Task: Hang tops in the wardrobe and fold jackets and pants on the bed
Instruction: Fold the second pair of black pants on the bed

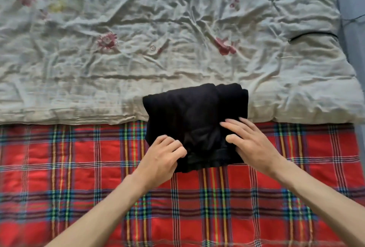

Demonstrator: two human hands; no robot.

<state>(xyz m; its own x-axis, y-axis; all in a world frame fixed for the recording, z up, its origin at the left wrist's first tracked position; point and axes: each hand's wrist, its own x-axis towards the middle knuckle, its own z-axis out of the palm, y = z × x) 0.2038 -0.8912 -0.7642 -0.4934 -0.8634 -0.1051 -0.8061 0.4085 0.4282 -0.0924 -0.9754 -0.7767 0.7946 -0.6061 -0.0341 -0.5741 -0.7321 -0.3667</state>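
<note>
Looking down on red plaid blanket [79,187] covering lower half of frame and on pale floral quilt [138,29] lying crumpled across upper half. Noting folded black garment [193,120] sitting just right of centre, straddling the quilt's near edge and the plaid. Seeing left hand [160,156] curling its fingers onto the garment's lower-left edge, gripping fabric (thumb hidden). Seeing right hand [250,144] pressing flat on the lower-right part, fingers straight and slightly spread, thumb touching the cloth.

Soft, even light, bright throughout; faint shadows sit only in the creases of the quilt [177,29]. Edges bow and blur slightly (wide-angle lens), centre sharp.
</note>
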